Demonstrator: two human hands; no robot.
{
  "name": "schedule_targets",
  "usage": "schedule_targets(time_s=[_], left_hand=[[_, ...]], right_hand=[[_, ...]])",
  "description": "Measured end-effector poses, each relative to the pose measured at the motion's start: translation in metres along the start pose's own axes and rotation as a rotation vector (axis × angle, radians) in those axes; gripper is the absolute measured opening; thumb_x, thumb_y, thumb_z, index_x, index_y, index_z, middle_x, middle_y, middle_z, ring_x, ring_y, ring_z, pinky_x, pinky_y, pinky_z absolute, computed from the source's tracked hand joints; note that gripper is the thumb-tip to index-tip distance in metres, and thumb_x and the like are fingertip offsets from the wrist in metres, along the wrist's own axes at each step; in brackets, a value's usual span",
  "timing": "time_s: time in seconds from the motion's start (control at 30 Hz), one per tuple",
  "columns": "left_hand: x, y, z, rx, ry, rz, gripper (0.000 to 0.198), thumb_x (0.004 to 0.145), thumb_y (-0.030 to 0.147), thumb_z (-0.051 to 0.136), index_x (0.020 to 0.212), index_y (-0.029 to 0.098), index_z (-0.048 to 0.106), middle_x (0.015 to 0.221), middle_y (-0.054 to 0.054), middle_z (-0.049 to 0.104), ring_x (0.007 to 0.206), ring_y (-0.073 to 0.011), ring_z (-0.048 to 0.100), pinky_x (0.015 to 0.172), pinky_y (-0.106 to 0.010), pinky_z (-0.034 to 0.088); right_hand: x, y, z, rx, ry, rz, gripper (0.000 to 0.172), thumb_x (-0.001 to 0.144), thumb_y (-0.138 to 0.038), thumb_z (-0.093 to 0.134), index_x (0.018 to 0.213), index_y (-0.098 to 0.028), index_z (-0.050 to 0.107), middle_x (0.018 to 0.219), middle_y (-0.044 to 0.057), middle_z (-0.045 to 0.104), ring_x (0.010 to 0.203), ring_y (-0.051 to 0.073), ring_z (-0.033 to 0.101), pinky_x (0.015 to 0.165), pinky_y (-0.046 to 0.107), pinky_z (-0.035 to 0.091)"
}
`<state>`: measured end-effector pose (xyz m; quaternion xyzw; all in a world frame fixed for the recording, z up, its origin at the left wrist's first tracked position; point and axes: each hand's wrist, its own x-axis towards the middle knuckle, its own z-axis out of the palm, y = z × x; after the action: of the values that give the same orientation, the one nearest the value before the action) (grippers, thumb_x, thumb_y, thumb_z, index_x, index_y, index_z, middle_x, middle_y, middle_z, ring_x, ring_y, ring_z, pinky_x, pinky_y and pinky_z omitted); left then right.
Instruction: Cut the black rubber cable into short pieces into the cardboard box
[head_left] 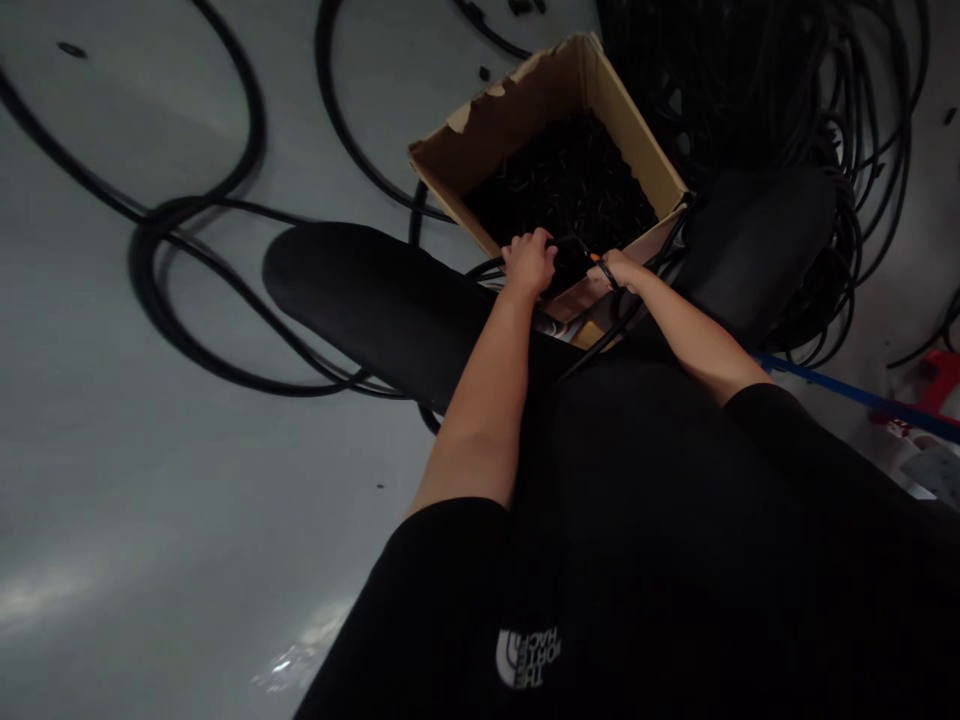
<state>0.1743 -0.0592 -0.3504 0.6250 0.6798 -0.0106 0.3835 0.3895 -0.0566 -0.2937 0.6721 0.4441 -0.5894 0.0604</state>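
Note:
My left hand (529,262) is closed around a black cable (487,268) at the near rim of an open cardboard box (547,110). My right hand (619,268) grips a small tool with an orange part (595,257), perhaps a cutter, on the same cable's line. Only a few centimetres separate the hands, and both are above the box's near corner. Inside the box lies a dark mass of short black cable pieces (562,195). My fingers hide the tool's blades, if it has any.
My black-clad knees (360,280) flank the box. A large tangle of coiled black cable (757,90) rises behind it on the right. Loose black cable loops (172,240) lie across the grey floor. A blue bar (847,395) and a red object (937,385) stand at the right.

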Motion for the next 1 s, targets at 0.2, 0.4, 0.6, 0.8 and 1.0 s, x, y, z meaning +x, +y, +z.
schedule_targets(time_s=[0.2, 0.4, 0.6, 0.8, 1.0], left_hand=[[0.002, -0.001, 0.000, -0.040, 0.023, -0.009, 0.058, 0.120, 0.030, 0.057, 0.175, 0.027, 0.077, 0.177, -0.026, 0.079, 0.177, -0.0528, 0.063, 0.151, -0.079, 0.042], [0.004, -0.005, -0.003, -0.141, 0.058, -0.019, 0.055, 0.118, 0.032, 0.070, 0.172, 0.024, 0.077, 0.160, -0.021, 0.087, 0.163, -0.0448, 0.076, 0.143, -0.061, 0.056], [-0.008, 0.008, -0.007, -0.127, -0.011, 0.041, 0.048, 0.121, 0.026, 0.073, 0.167, 0.015, 0.078, 0.154, -0.020, 0.089, 0.147, -0.0382, 0.081, 0.135, -0.051, 0.060], [-0.013, 0.013, -0.010, -0.118, -0.026, 0.064, 0.049, 0.118, 0.028, 0.074, 0.165, 0.019, 0.082, 0.149, -0.019, 0.090, 0.148, -0.0398, 0.083, 0.134, -0.051, 0.061], [-0.015, 0.017, -0.012, -0.104, -0.024, 0.047, 0.052, 0.117, 0.028, 0.073, 0.168, 0.022, 0.081, 0.151, -0.021, 0.090, 0.154, -0.0447, 0.081, 0.135, -0.057, 0.060]], right_hand=[[0.002, 0.002, 0.005, 0.006, 0.053, -0.019, 0.026, 0.091, -0.015, 0.085, 0.083, -0.024, 0.062, 0.067, 0.000, 0.056, 0.068, 0.018, 0.059, 0.058, 0.025, 0.043], [-0.004, 0.000, 0.011, 0.054, -0.087, -0.030, 0.023, 0.085, -0.009, 0.080, 0.075, -0.021, 0.064, 0.069, 0.002, 0.067, 0.070, 0.017, 0.064, 0.065, 0.024, 0.053], [0.000, 0.002, 0.015, 0.025, -0.109, -0.080, 0.027, 0.095, -0.008, 0.074, 0.073, -0.020, 0.065, 0.070, 0.001, 0.063, 0.071, 0.015, 0.060, 0.065, 0.023, 0.047], [0.006, 0.006, 0.013, -0.037, -0.105, -0.105, 0.025, 0.091, -0.012, 0.078, 0.075, -0.022, 0.063, 0.065, -0.001, 0.060, 0.071, 0.016, 0.060, 0.063, 0.023, 0.045], [0.001, 0.001, 0.009, -0.014, -0.153, -0.114, 0.022, 0.092, -0.013, 0.081, 0.085, -0.023, 0.062, 0.061, -0.004, 0.056, 0.070, 0.015, 0.055, 0.061, 0.025, 0.041]])
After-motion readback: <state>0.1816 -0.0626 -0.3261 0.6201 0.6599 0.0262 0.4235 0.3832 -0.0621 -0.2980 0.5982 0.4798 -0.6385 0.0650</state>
